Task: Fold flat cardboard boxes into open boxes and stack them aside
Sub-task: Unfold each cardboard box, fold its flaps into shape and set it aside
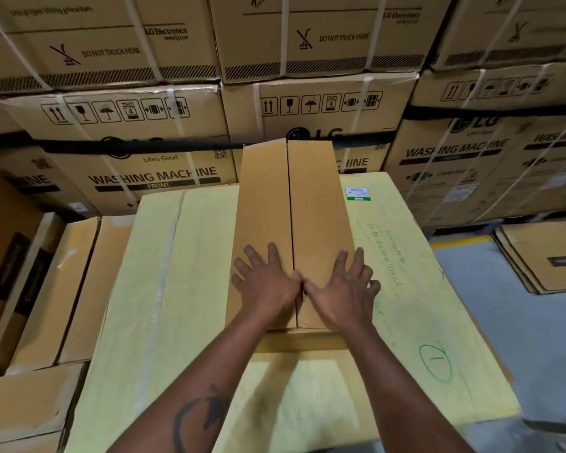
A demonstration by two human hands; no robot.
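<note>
Pressing two flaps of the cardboard box (291, 230) flat, one under each palm, with the seam (291, 223) between them running straight away from the body. Judging this as the flap-closing step of forming one box, probably its base, though which face is uppermost cannot be told. Doing it well: keeping both palms close to the seam so the flap edges meet without overlapping or gaping, spreading pressure evenly toward the near end where the hands are, and not leaning so hard that the flaps sink inward below the box walls. Checking that the far end of the seam is also sitting level before letting go, since only the near end is being held down.

Left hand (268, 279) lying flat on the left flap, fingers (250, 256) straight and spread wide, gripping nothing, thumb tucked in beside the seam. Right hand (340, 289) mirroring it on the right flap, fingers splayed and reaching toward the flap's outer edge, also holding nothing, only pressing. Thumbs nearly touching each other across the seam. Both forearms extending forward and converging, wrists low.

Box resting lengthwise on the yellow-wrapped bench (422, 305), near its middle. Flattened cardboard lying on the floor at right (543, 256), and brown cartons (62, 289) standing just beside the bench at left.
</note>
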